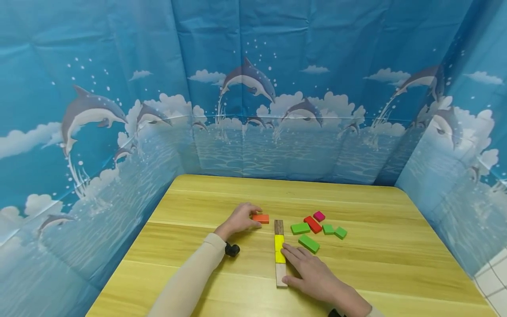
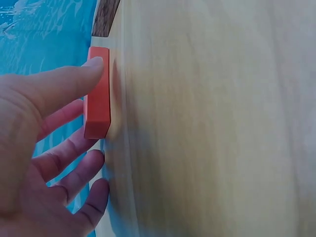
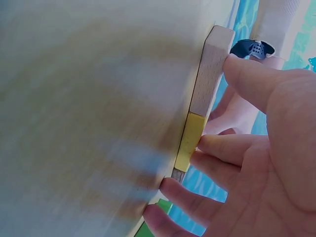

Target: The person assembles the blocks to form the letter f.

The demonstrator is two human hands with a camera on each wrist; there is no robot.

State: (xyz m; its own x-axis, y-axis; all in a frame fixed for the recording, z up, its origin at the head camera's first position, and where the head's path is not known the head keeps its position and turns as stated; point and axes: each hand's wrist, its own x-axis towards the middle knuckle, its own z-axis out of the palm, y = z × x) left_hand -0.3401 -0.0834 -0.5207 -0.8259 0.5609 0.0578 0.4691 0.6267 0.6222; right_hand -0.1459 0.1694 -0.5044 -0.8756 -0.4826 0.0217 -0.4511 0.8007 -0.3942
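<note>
My left hand (image 1: pixel 240 219) holds an orange-red block (image 1: pixel 261 219) between thumb and fingers, left of the row's far end. In the left wrist view the thumb lies on the near face of that block (image 2: pixel 98 94), its fingers behind. A straight row of blocks runs away from me: a pale wood block (image 1: pixel 281 274) nearest, then a yellow section (image 1: pixel 279 248), then a dark brown block (image 1: pixel 279 226). From the right, my right hand (image 1: pixel 310 273) touches the row. Its thumb rests at the pale block (image 3: pixel 210 74), and its nearly straight fingers lie along the yellow section (image 3: pixel 190 140).
Right of the row lie two long green blocks (image 1: pixel 309 243), a red block (image 1: pixel 313 224), a magenta block (image 1: pixel 319 216) and two small green blocks (image 1: pixel 340 233). The wooden table (image 1: pixel 368 264) is backed by a dolphin-print curtain (image 1: pixel 285 145).
</note>
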